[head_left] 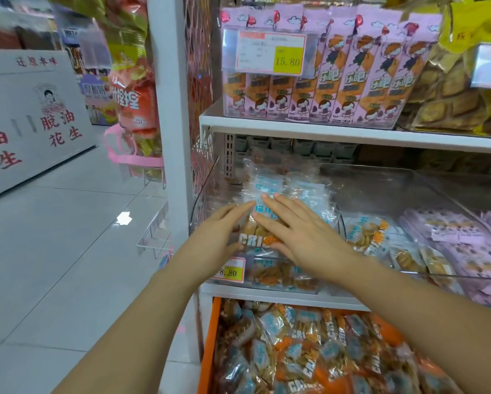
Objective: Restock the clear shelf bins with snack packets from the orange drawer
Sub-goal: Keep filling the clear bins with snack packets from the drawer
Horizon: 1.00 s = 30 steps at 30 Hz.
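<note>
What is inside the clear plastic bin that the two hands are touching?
Blue-and-orange snack packets fill the clear plastic bin. The left hand and right hand rest on the top ones, hiding parts of them.

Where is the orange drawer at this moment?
In the head view the orange drawer stands open at the bottom, right of centre, directly under the white shelf carrying the clear bin, filled with snack packets.

the upper tag [287, 61] read 15.80, the lower tag [232, 272] 8.80. far pink packs [380, 83] read 乐吧. a bin packet [255, 241] showed cri. the left white box [59, 126] read 脱油花生.
</note>
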Motion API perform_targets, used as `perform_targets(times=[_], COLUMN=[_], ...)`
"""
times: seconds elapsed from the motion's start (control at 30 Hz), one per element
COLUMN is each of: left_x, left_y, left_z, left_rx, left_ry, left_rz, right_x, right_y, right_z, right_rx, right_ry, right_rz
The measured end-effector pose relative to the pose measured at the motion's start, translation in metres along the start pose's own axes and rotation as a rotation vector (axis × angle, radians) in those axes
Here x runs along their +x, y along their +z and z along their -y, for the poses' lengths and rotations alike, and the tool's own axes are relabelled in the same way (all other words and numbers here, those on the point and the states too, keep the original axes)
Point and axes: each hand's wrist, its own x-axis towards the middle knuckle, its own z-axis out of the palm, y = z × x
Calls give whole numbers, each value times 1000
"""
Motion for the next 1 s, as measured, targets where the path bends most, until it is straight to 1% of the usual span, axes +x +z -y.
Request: perform_targets(times=[0.07, 0.13, 0.2, 0.37, 0.47, 0.53, 0.7, 0.87, 0.93, 1.0], left_x=[3, 3, 2, -3, -5, -6, -10, -16, -21, -24], left_y=[4, 6, 8, 1, -2, -3, -6, -7, -4, 3], left_z=[0, -2, -4, -11, -13, -13, -15, -24, -30, -35], left_rx=[32, 15, -56, -215, -199, -178, -131, -21, 23, 56], left_ry=[18, 38, 50, 0, -29, -36, -2, -44, -44, 26], left_rz=[-21, -15, 15, 103, 137, 129, 74, 18, -60, -208], right_x=[2, -2, -9, -11, -12, -13, -20, -41, -55, -75], right_y=[0, 2, 3, 0, -3, -6, -14, -20, -25, -31], right_z=[0, 2, 2, -1, -1, -2, -4, -2, -7, -16], right_rx=[14, 41, 68, 51, 16, 2, 0, 137, 232, 294], right_ry=[-12, -12, -17, -35, -55, -68, -75, -39, 20, 107], right_rz=[14, 22, 32, 77, 108, 116, 98, 10, -61, -123])
